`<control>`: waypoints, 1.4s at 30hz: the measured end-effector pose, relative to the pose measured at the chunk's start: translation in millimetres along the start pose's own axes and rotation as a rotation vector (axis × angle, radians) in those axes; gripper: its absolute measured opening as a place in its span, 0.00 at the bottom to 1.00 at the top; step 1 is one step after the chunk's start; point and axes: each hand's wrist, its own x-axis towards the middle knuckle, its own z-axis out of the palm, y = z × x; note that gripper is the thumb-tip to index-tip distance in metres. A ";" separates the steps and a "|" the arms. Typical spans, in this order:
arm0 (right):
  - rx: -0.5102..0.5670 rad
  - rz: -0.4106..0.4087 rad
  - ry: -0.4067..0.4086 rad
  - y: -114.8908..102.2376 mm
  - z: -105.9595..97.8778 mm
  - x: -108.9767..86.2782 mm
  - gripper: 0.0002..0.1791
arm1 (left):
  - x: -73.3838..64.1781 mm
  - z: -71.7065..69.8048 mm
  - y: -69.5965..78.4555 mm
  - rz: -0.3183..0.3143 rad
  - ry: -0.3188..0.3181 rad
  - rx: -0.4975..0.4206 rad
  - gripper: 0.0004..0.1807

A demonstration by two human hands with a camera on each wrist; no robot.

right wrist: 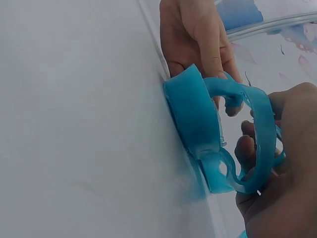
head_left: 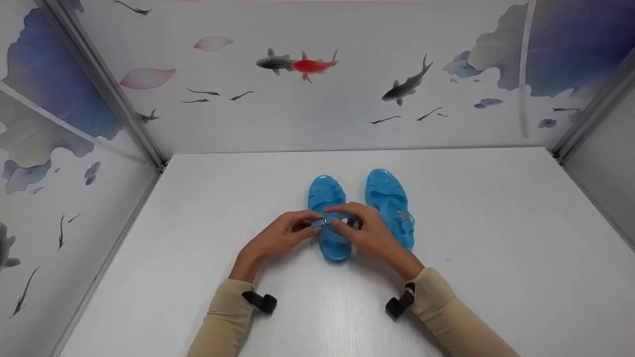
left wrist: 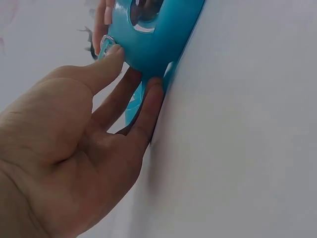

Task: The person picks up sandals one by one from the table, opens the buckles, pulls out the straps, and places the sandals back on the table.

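Observation:
Two translucent blue jelly sandals stand side by side, toes pointing away. Over the left sandal [head_left: 327,193] both hands meet at its ankle strap [right wrist: 265,134]. My left hand [head_left: 285,230] pinches the strap's buckle end between thumb and fingers; the metal buckle [left wrist: 107,40] shows at the thumb tip in the left wrist view. From the other side, my right hand [head_left: 369,230] pinches the strap close to the buckle, its index finger stretched over the sandal. The right sandal [head_left: 387,191], with a round fastening on its outer side, lies beyond the right hand, untouched.
Both sandals are on a white table [head_left: 173,238]. A back panel [head_left: 342,114] with printed fish and a left side panel [head_left: 44,208] with lotus prints enclose it. Dark wrist cameras [head_left: 265,302] hang from both sleeves.

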 end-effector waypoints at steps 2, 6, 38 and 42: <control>0.004 -0.019 0.012 -0.1 0.3 0.5 0.16 | -0.2 0.8 1.3 -0.006 0.006 0.017 0.18; 0.002 -0.038 0.018 0.9 1.1 0.6 0.14 | -0.5 1.6 3.4 -0.002 0.005 0.024 0.18; 0.006 -0.032 -0.055 2.2 -0.2 0.4 0.27 | 1.9 -0.8 0.9 0.005 -0.041 -0.036 0.15; 0.008 -0.023 -0.031 4.1 0.7 -0.4 0.25 | 1.8 0.7 2.9 -0.006 -0.034 -0.038 0.18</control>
